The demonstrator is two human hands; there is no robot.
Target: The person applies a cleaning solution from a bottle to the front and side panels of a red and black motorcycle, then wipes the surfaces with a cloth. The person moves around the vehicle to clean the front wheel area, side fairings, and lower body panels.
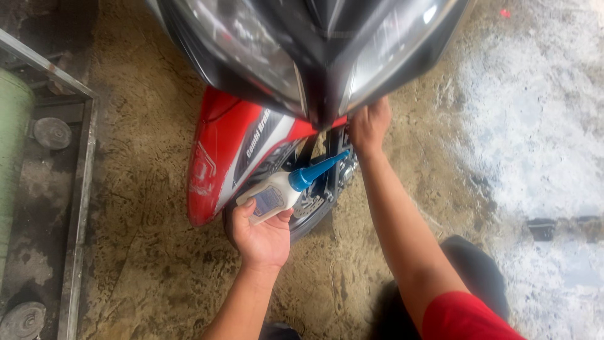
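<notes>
Leftmost, frame: a grey metal frame (80,189) runs along the left edge, with a pale green cylinder (11,145) behind it.
Floor: rough, dirty concrete floor (157,252) — whiter at the far right.
Fender: a red front fender (220,157) sits under the motorcycle's dark headlight fairing (302,50), covering the front wheel (314,201).
Left hand: the left hand (263,236) is palm up, fingers (242,211) grasping a small white bottle (270,196) just beside the fender.
Bottle: it lies tilted, its blue pointed nozzle (318,170) aimed up and right toward the wheel area.
Right hand: the right hand (368,126) reaches under the fairing's lower edge — fingers curled there, though what they grip is hidden.
Sleeve: a red sleeve (469,318) shows at the lower right.
</notes>
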